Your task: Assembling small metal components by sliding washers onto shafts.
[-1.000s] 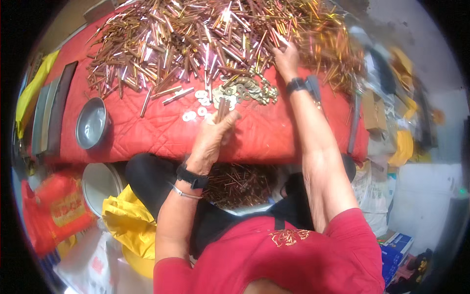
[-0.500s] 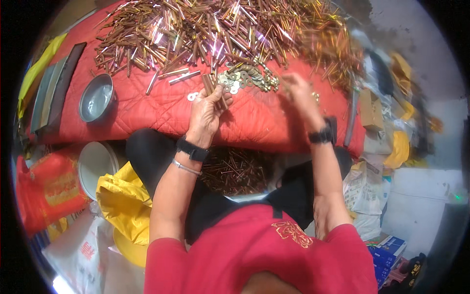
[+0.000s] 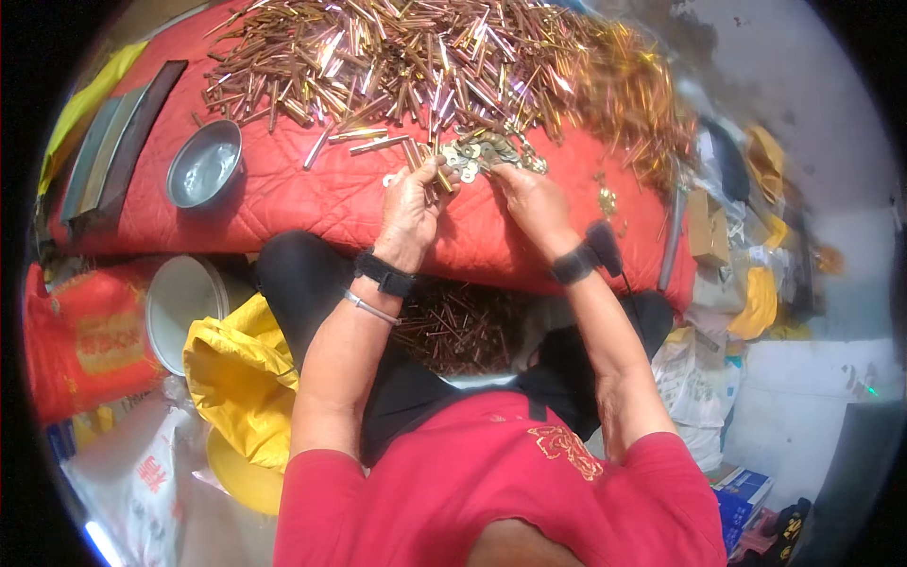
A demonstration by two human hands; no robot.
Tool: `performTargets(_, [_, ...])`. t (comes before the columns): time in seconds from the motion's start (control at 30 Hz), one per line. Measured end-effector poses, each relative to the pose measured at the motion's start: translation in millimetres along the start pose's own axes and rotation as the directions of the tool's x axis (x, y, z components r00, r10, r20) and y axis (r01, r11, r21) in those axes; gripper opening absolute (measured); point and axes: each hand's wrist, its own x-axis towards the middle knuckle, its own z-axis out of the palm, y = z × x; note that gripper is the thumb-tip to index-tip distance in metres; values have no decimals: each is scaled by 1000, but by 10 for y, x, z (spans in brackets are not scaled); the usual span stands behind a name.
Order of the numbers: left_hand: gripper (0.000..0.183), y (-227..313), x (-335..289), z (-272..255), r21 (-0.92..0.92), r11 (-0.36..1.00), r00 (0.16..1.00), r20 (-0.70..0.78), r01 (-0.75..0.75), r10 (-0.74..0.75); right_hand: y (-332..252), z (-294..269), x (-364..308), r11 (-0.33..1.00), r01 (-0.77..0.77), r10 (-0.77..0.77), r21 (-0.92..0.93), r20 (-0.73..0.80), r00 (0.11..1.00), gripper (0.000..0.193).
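My left hand (image 3: pixel 412 210) is closed around several metal tubes (image 3: pixel 438 178), which stick up past its thumb. Close beside it, my right hand (image 3: pixel 532 200) reaches into a small heap of flat washers (image 3: pixel 470 159). Its fingertips are pressed together at the heap's edge, and what they hold, if anything, is hidden. Small brass-coloured nuts (image 3: pixel 529 161) lie at the right side of the washers. A large pile of shiny copper-coloured tubes (image 3: pixel 378 61) spreads behind both hands. All of it rests on a red quilted cover (image 3: pixel 312 213).
A metal bowl (image 3: pixel 204 164) stands on the cover at the left. More small yellowish pieces (image 3: pixel 607 200) lie right of my right hand. Between my legs is a heap of long bolts (image 3: pixel 458 326). Yellow cloth (image 3: pixel 241 369) and a white bucket (image 3: pixel 184 312) are at lower left.
My right hand has moved left, from the right of the nuts to the washers. My left hand still holds the tubes. The view has shifted slightly.
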Motion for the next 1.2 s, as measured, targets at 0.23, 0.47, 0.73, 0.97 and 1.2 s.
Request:
performTargets(0.23, [20,34,-43,62,95,993,997,38,-66,63,58,-270,144,983,100,-22,-154,443,896,13])
performTargets(0.47, [14,59,-47,110,89,993,997,0,-80,81,319,-271,547,996,61,-22,-59,511,859,16])
performTargets(0.73, [12,6,-21,91,59,996,997,21,-70,69,295,97,264,983,-101,82,153,130,988,15])
performTargets(0.97, [14,32,-51,84,92,994,998,-33,-50,53,111,-181,151,995,-49,80,-89,382,921,17])
performTargets(1.2, [17,-49,75,4,83,996,999,22,-44,43,79,-86,799,954,147,91,-261,720,688,18])
